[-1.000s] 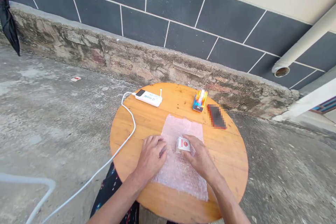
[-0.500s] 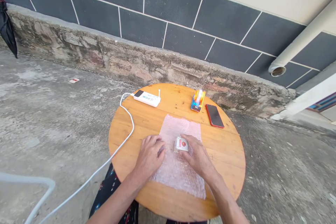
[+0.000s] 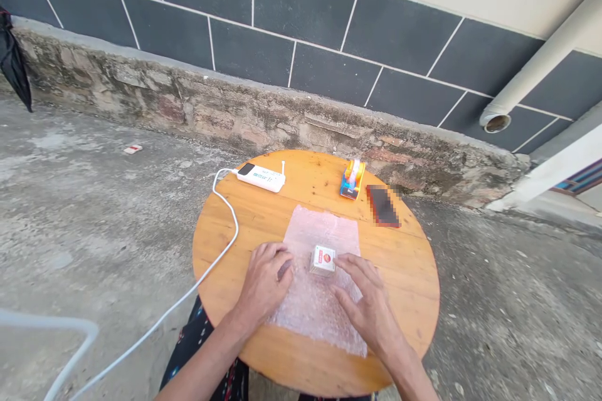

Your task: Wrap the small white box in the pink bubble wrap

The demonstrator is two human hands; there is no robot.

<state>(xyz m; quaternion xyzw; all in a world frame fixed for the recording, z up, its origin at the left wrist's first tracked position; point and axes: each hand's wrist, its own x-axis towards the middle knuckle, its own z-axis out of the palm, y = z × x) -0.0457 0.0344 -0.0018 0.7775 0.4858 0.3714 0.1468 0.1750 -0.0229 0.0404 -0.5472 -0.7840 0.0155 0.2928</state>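
A small white box (image 3: 323, 258) with red print lies on a pinkish sheet of bubble wrap (image 3: 324, 313), near the middle of the sheet. To its right is my right hand (image 3: 367, 301), thumb and fingers apart, with a fingertip close by the box's right side; whether it touches cannot be told. My left hand (image 3: 267, 279) rests palm down over the wrap's left edge, fingers bent and thumb apart from them. Nothing shows in its grip, though its fingertips are partly hidden.
The round wooden table (image 3: 395, 319) also bears a white power strip-like device (image 3: 261, 177) with a white cable (image 3: 235, 216), an orange and blue tape dispenser (image 3: 352, 180) and a red-edged phone (image 3: 383, 205), partly pixelated. A stone-based wall (image 3: 263, 116) stands behind.
My right hand has let go of the box and drawn back slightly right and down, its fingers opening. The box stays on the wrap. My left hand has hardly moved.
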